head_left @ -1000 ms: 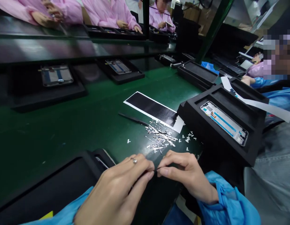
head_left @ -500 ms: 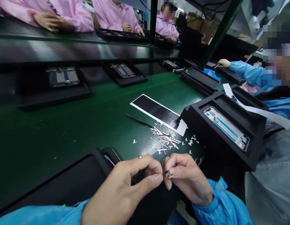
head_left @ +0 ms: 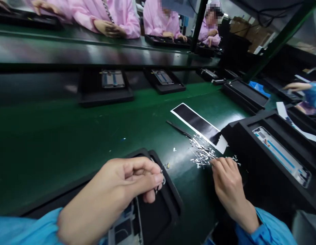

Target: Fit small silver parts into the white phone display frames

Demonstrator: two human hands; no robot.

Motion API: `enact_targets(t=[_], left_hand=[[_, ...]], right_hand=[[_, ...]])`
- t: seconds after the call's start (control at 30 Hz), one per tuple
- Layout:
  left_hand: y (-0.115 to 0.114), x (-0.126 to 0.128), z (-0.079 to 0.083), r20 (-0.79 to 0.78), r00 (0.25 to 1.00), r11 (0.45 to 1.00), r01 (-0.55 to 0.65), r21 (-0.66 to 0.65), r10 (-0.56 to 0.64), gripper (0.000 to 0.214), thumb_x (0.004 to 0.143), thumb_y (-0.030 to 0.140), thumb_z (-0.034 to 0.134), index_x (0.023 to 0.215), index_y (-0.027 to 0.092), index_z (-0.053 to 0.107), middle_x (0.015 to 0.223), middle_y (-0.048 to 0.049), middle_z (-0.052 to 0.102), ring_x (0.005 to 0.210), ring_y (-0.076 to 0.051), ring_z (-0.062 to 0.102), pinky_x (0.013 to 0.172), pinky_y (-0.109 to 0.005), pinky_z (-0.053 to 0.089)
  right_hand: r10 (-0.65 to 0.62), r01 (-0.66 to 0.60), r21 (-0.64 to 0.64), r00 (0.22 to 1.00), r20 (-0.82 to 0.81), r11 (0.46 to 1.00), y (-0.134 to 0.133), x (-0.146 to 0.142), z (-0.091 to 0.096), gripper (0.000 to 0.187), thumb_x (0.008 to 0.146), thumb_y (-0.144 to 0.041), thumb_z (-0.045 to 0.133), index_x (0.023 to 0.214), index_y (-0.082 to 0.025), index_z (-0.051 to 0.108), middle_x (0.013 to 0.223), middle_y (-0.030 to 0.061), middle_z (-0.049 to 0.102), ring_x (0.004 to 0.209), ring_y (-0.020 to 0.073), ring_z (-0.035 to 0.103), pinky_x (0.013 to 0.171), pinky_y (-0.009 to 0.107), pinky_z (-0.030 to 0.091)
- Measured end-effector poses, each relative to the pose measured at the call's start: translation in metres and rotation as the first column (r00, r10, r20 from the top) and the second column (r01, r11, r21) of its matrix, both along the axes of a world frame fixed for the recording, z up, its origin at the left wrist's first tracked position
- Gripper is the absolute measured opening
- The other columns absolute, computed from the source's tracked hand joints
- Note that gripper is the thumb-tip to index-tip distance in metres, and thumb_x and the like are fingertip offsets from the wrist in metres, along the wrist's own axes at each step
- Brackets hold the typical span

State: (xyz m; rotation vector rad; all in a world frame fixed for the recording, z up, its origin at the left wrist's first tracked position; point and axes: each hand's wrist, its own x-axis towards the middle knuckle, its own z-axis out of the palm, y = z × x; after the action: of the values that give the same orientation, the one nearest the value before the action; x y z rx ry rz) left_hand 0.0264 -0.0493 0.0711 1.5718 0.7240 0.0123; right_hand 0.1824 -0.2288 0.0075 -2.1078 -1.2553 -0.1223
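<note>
My left hand is closed in a pinch, thumb against index finger, over the black foam tray. A small dark part with a shiny bit pokes out of that pinch; its exact kind does not show. My right hand reaches to the near edge of a pile of thin metallic strips, fingers curled together, with whatever they hold hidden. A tiny gold-and-dark piece lies beside the tray. Partly under my left wrist, a phone frame rests in the tray.
Black tweezers touch the pile. Beyond lies a black sheet with white borders. At right, a raised black foam tray holds another phone frame. Further trays line the back. Co-workers in pink sit opposite; a blue sleeve shows at right.
My hands have parted: the right moved from the left's fingertips to the strip pile. The gold-tipped piece no longer shows at my right fingers. The view has turned left.
</note>
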Motion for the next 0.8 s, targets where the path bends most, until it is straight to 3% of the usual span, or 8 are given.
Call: enact_targets(t=[0.13, 0.2, 0.27, 0.33, 0.4, 0.5, 0.7, 0.8], left_hand=[[0.016, -0.028, -0.004, -0.007, 0.999, 0.961, -0.045, 0.271, 0.049, 0.024, 0.067, 0.043, 0.055, 0.057, 0.021, 0.06, 0.05, 0.0034, 0.055, 0.043, -0.009, 0.046, 0.038, -0.015, 0.033], [0.021, -0.042, -0.005, 0.045, 0.997, 0.875, -0.082, 0.477, 0.069, 0.019, 0.067, 0.041, 0.055, 0.059, 0.025, 0.062, 0.061, 0.0047, 0.061, 0.053, -0.01, 0.052, 0.043, -0.015, 0.037], [0.024, -0.053, -0.007, 0.081, 0.993, 0.809, -0.116, 0.576, 0.084, 0.013, 0.067, 0.038, 0.056, 0.063, 0.028, 0.063, 0.071, 0.0064, 0.065, 0.063, -0.012, 0.057, 0.049, -0.014, 0.04], [0.025, -0.058, -0.009, 0.05, 0.992, 0.855, -0.127, 0.504, 0.118, 0.015, 0.067, 0.038, 0.055, 0.061, 0.026, 0.062, 0.066, 0.0052, 0.064, 0.059, -0.011, 0.056, 0.048, -0.015, 0.04], [0.026, -0.06, -0.01, -0.02, 0.986, 0.949, -0.155, 0.273, 0.167, 0.02, 0.064, 0.04, 0.056, 0.058, 0.022, 0.06, 0.056, 0.0031, 0.06, 0.049, -0.01, 0.052, 0.044, -0.016, 0.038], [0.027, -0.06, -0.012, -0.063, 0.976, 0.978, -0.209, -0.008, 0.208, 0.024, 0.062, 0.042, 0.055, 0.057, 0.018, 0.057, 0.046, 0.0025, 0.054, 0.046, -0.009, 0.049, 0.044, -0.017, 0.037], [0.027, -0.062, -0.012, -0.04, 0.964, 0.959, -0.265, -0.101, 0.262, 0.021, 0.061, 0.038, 0.052, 0.057, 0.017, 0.054, 0.045, 0.0019, 0.054, 0.047, -0.01, 0.048, 0.048, -0.02, 0.037], [0.028, -0.062, -0.011, -0.045, 0.963, 0.956, -0.269, -0.117, 0.266, 0.021, 0.061, 0.037, 0.052, 0.056, 0.017, 0.054, 0.044, 0.0022, 0.053, 0.046, -0.01, 0.048, 0.049, -0.021, 0.038]], right_hand=[[0.231, -0.23, -0.027, 0.972, 0.037, 0.973, 0.032, -0.033, 0.028, 0.016, 0.083, -0.007, 0.038, 0.082, -0.016, 0.051, 0.073, 0.0032, 0.049, 0.07, 0.0156, 0.042, 0.07, 0.033, 0.036], [0.373, -0.37, -0.06, 0.927, 0.031, 0.927, 0.045, -0.051, 0.038, 0.018, 0.081, -0.003, 0.038, 0.078, -0.015, 0.05, 0.072, 0.0035, 0.049, 0.071, 0.0151, 0.043, 0.073, 0.034, 0.038], [0.469, -0.465, -0.093, 0.883, 0.025, 0.88, 0.054, -0.065, 0.043, 0.019, 0.078, 0.0, 0.037, 0.078, -0.013, 0.051, 0.07, 0.0038, 0.05, 0.07, 0.015, 0.045, 0.077, 0.037, 0.039], [0.522, -0.516, -0.107, 0.852, 0.036, 0.85, 0.06, -0.076, 0.044, 0.021, 0.077, 0.0, 0.037, 0.08, -0.013, 0.053, 0.07, 0.0038, 0.052, 0.068, 0.0147, 0.047, 0.079, 0.037, 0.041], [0.544, -0.538, -0.103, 0.837, 0.048, 0.837, 0.063, -0.082, 0.042, 0.021, 0.076, -0.001, 0.037, 0.081, -0.013, 0.054, 0.072, 0.0042, 0.055, 0.068, 0.0143, 0.049, 0.079, 0.035, 0.043], [0.557, -0.551, -0.094, 0.829, 0.051, 0.829, 0.071, -0.087, 0.039, 0.022, 0.076, -0.001, 0.038, 0.081, -0.014, 0.055, 0.072, 0.0048, 0.056, 0.068, 0.0146, 0.05, 0.076, 0.033, 0.045], [0.534, -0.543, -0.025, 0.814, 0.227, 0.839, 0.078, -0.097, 0.024, 0.021, 0.077, -0.003, 0.038, 0.074, -0.013, 0.056, 0.068, 0.0055, 0.06, 0.063, 0.0144, 0.054, 0.07, 0.033, 0.047], [0.546, -0.58, -0.038, 0.741, 0.391, 0.814, 0.064, -0.104, 0.011, 0.022, 0.081, -0.006, 0.041, 0.072, -0.017, 0.057, 0.068, 0.0013, 0.062, 0.064, 0.0123, 0.056, 0.073, 0.028, 0.047]])
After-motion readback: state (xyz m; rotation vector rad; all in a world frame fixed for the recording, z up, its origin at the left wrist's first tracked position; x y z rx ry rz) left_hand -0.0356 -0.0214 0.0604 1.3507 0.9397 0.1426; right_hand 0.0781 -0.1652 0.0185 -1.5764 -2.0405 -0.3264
